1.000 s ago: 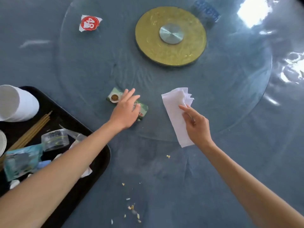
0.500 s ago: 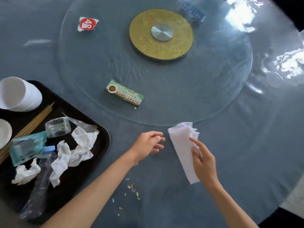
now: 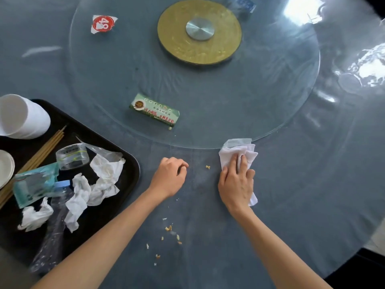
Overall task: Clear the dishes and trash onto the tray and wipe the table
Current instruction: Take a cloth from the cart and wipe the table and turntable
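My right hand [image 3: 236, 184] presses a white paper napkin [image 3: 230, 156] flat on the blue-grey tablecloth [image 3: 291, 195], just below the glass turntable's rim. My left hand [image 3: 169, 178] rests on the cloth to the left of it, fingers curled, holding nothing. A crumb [image 3: 207, 167] lies between the two hands, and more crumbs [image 3: 169, 232] are scattered nearer me. A green card [image 3: 155, 111] and a torn red-and-white label [image 3: 103, 24] lie on the glass turntable [image 3: 270, 90]. The black tray [image 3: 129, 163] at the left holds white cups [image 3: 23, 117], chopsticks, crumpled napkins and wrappers.
A gold disc with a metal hub [image 3: 199, 31] sits at the turntable's centre. A blue packet [image 3: 242, 5] lies at the far edge of the glass. The table's edge curves away at the lower right.
My left hand left the green card and drew back to the cloth near me, curling its fingers. My right hand pulled the napkin off the glass and now presses it on the cloth.
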